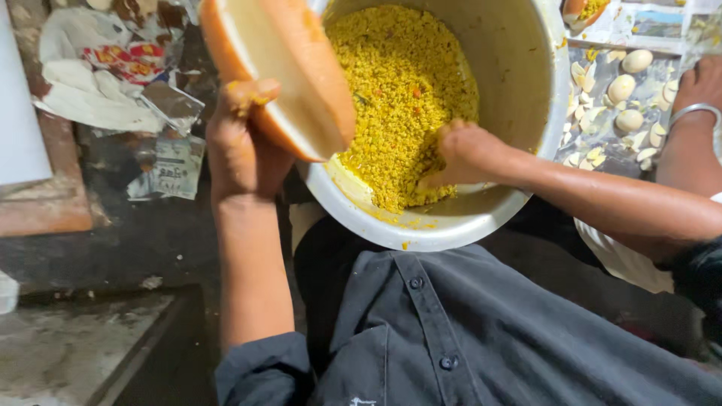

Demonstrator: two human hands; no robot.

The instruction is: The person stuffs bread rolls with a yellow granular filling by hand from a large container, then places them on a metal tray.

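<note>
**Hands at the pot's near rim, bun held over the edge**

The left hand (239, 143) is closed around a split bun (282, 71), thumb on the pale cut face and fingers behind the orange crust. The bun tilts over the left rim of a large metal pot (538, 90), its lower end overhanging the lip and reaching just above the filling.

The right hand (462, 154) is down inside the pot, fingers curled and buried in yellow crumbly filling (402, 75) near the front wall; how far it is closed, and whether it has a scoop of filling, cannot be told, since the fingertips are hidden. The forearm crosses the pot's right front rim.

The filling is heaped against the far and left side, leaving bare metal along the right wall and a smeared strip at the near edge. The pot sits tight against the person's dark buttoned shirt (451, 331), with little room between rim and chest.

To the right, just beyond the pot's wall, peeled eggs (624, 94) and shell pieces lie scattered, and another person's hand with a metal bangle (696, 111) rests among them. To the left, crumpled paper and wrappers (98, 83) crowd a brick ledge, well apart from the pot.
</note>
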